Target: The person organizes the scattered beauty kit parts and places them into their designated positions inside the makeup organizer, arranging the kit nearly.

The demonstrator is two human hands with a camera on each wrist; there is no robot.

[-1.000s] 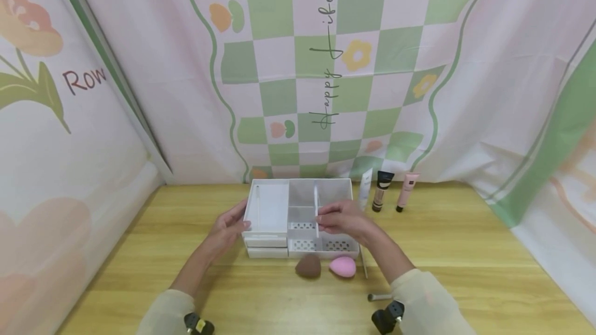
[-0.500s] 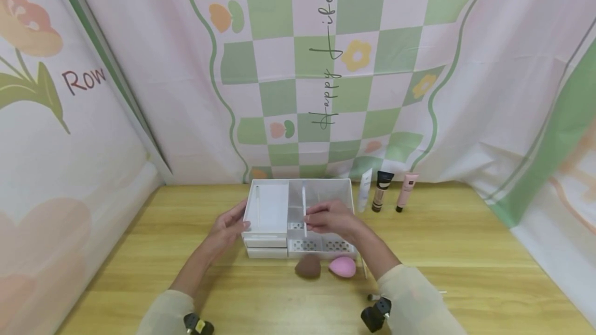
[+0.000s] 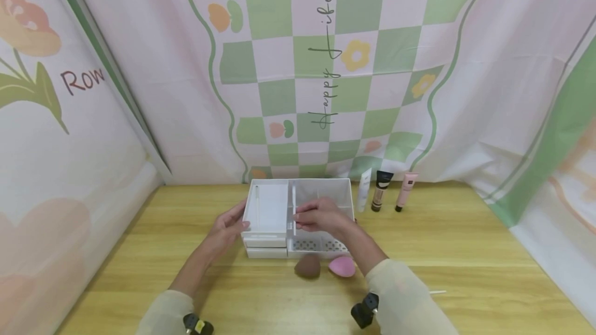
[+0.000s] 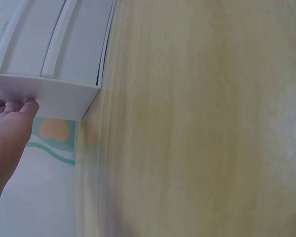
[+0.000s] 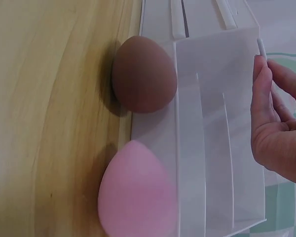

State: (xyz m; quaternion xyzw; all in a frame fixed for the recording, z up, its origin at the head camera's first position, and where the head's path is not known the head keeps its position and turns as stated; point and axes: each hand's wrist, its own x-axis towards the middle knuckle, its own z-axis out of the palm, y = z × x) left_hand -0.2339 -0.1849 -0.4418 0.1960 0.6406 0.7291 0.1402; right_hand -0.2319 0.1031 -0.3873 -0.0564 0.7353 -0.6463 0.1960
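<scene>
My left hand [image 3: 228,224] grips the left side of a white makeup organizer [image 3: 265,252], thumb near the rim. In the left wrist view its fingertips touch the side wall. A slim white stick [image 3: 294,211] is pinched between the thumb and fingers of my right hand [image 3: 321,216], upright above the open compartments just right of the tray section. Its exact kind is not plain. A thin brush [image 3: 257,206] lies in the organizer's top tray. Right in front of the box rest a brown makeup sponge [image 5: 144,74] and a pink makeup sponge [image 5: 138,195].
A white tube [image 3: 364,190], a black-capped tube [image 3: 382,190] and a pink tube [image 3: 407,191] stand right of the organizer near the back curtain. Past my right sleeve a thin white handle [image 3: 437,292] lies on the wooden table [image 3: 489,268].
My right hand has moved left with the white stick, from the middle of the open compartments toward the tray section. The left hand stays on the organizer's side.
</scene>
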